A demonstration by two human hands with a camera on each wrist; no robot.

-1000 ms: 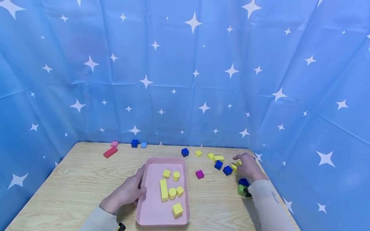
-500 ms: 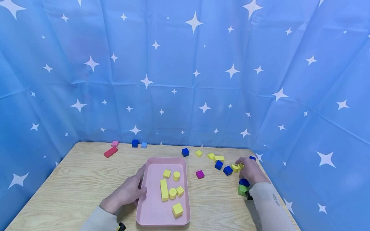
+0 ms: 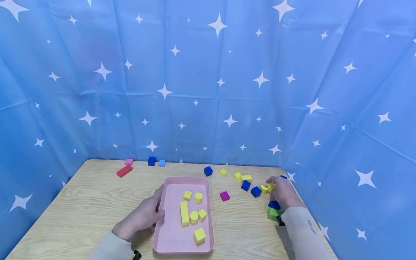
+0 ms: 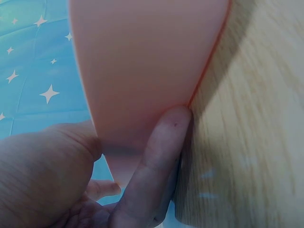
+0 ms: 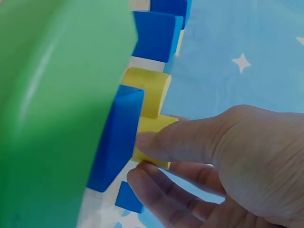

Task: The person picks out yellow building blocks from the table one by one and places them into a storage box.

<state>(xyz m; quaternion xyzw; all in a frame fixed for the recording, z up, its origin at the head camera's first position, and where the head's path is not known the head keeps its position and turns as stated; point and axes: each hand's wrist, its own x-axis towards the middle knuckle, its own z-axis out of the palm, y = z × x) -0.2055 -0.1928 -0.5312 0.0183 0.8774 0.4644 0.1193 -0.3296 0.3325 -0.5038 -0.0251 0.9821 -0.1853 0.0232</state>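
My left hand (image 3: 143, 216) grips the left side of a pink tray (image 3: 169, 238). In the left wrist view, its thumb lies over the tray wall (image 4: 147, 61) and a finger reaches under the bottom edge. Several yellow blocks lie inside, among them a long bar (image 3: 184, 213) and a cylinder (image 3: 198, 198). At the right end of the table my right hand (image 3: 283, 191) pinches a yellow block (image 5: 154, 124) between thumb and fingers. A yellow half-round block (image 5: 148, 90) sits right beside it. The pinched block's full shape is partly covered by the thumb.
Around the right hand lie blue blocks (image 3: 256, 191) and a green block (image 3: 273, 213), which looms large in the right wrist view. More yellow blocks (image 3: 246, 178) and a magenta block (image 3: 224, 196) lie left of them. A red bar (image 3: 124, 171) is far left. A starry curtain (image 3: 208, 90) hangs behind.
My right hand has shifted slightly right and toward me, and its fingers have closed on the yellow block. The left hand and tray hold still.
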